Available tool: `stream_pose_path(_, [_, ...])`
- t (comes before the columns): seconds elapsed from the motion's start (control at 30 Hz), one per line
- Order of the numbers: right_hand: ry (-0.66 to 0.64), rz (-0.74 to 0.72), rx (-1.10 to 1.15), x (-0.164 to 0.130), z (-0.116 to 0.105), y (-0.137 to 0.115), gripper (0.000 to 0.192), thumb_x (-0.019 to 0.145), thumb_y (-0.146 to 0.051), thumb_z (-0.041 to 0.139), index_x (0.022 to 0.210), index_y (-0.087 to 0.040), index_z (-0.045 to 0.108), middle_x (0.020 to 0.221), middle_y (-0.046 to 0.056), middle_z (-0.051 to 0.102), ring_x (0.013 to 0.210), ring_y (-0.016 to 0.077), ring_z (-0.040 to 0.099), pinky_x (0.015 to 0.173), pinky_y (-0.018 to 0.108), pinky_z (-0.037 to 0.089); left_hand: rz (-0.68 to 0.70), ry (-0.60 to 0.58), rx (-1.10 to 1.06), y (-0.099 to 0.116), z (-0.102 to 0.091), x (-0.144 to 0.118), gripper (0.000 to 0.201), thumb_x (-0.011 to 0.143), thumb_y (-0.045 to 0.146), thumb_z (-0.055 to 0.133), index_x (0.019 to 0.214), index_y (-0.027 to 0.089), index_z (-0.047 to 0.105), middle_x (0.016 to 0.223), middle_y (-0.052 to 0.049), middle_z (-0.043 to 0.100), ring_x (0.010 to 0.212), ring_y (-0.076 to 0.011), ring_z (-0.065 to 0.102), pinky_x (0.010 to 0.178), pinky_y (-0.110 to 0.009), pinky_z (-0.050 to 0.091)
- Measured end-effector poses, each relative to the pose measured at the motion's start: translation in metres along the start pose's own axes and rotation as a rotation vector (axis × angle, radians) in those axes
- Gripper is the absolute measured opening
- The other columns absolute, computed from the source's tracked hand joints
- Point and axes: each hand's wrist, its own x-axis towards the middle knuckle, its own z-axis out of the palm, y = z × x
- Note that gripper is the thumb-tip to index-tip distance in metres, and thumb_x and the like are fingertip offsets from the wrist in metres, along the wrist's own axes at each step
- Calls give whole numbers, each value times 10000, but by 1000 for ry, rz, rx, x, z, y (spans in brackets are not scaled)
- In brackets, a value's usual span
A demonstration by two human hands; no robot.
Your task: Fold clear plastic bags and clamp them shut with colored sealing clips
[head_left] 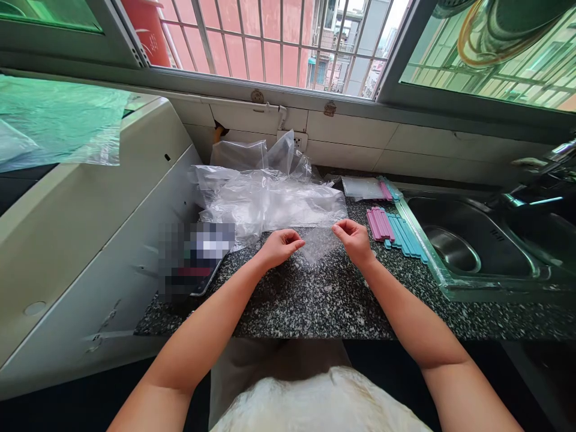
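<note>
A small clear plastic bag [317, 242] lies on the speckled granite counter [315, 300] between my hands. My left hand [279, 246] pinches the bag's left top corner. My right hand [354, 239] pinches its right top corner. Just behind them sits a heap of crumpled clear plastic bags [265, 195]. To the right of my right hand lie several pink sealing clips [380, 224] and several blue sealing clips [405, 235] in a row.
A steel sink [472, 246] takes up the right side. A white appliance [81, 240] stands at the left, with a blurred flat item [193, 258] against it. More clips and a flat bag [366, 188] lie at the back by the tiled wall.
</note>
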Motion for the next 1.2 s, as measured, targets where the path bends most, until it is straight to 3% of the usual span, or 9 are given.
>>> stream_pose_path(0.93, [-67, 5, 3, 0, -3, -2, 255, 676, -408, 631, 612, -178, 541, 582, -18, 490, 557, 103, 428, 550, 248, 370, -20, -96, 21, 6, -1, -2, 192, 677, 314, 594, 612, 138, 553, 518, 43, 446, 511, -77, 371, 517, -222, 302])
stream_pose_path(1.2, [-61, 10, -19, 1, -5, -2, 226, 680, -377, 616, 601, -179, 541, 564, -24, 472, 541, 97, 405, 525, 241, 346, -14, -30, -25, 4, -3, 0, 216, 680, 345, 578, 620, 142, 532, 531, 44, 435, 508, -74, 361, 515, -222, 292])
